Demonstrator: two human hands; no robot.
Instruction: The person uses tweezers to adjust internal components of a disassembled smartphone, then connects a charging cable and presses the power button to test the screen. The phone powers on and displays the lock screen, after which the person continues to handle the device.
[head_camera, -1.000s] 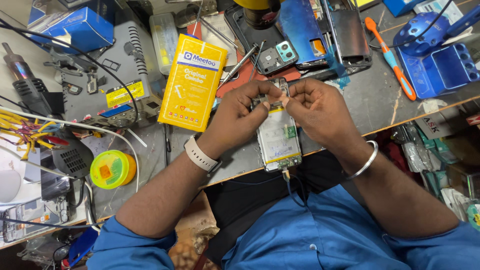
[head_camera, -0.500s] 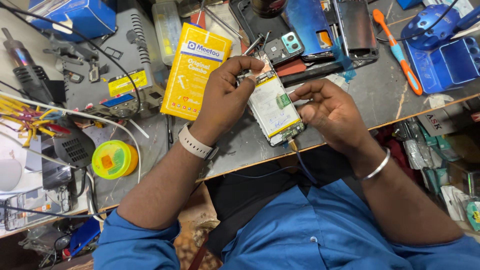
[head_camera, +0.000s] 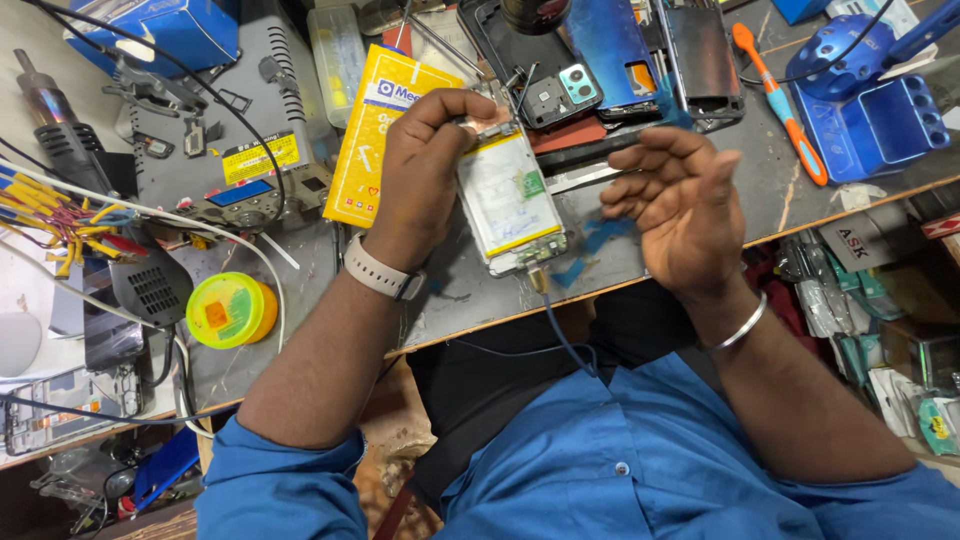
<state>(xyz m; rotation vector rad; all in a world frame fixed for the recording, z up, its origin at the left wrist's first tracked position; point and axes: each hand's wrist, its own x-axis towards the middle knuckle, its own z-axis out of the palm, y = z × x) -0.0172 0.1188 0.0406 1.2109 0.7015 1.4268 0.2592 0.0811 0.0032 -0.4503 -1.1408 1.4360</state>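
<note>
My left hand (head_camera: 425, 165) grips the top end of an opened phone (head_camera: 510, 200) whose white battery faces up, with a cable plugged into its lower end. The phone lies tilted above the grey bench (head_camera: 470, 290). My right hand (head_camera: 680, 200) hovers just to the right of the phone, fingers loosely curled and apart, holding nothing. A white watch sits on my left wrist and a metal bangle on my right.
A yellow box (head_camera: 375, 130) lies left of the phone. Phone back covers (head_camera: 615, 50) and a camera module lie behind it. An orange-handled tool (head_camera: 780, 100) and a blue tray (head_camera: 880, 125) are at the right. A yellow-green tape roll (head_camera: 225, 310) and grey station (head_camera: 225, 130) are at the left.
My right hand has let go of the phone and drawn away to the right. My left hand keeps its hold on the phone's top end.
</note>
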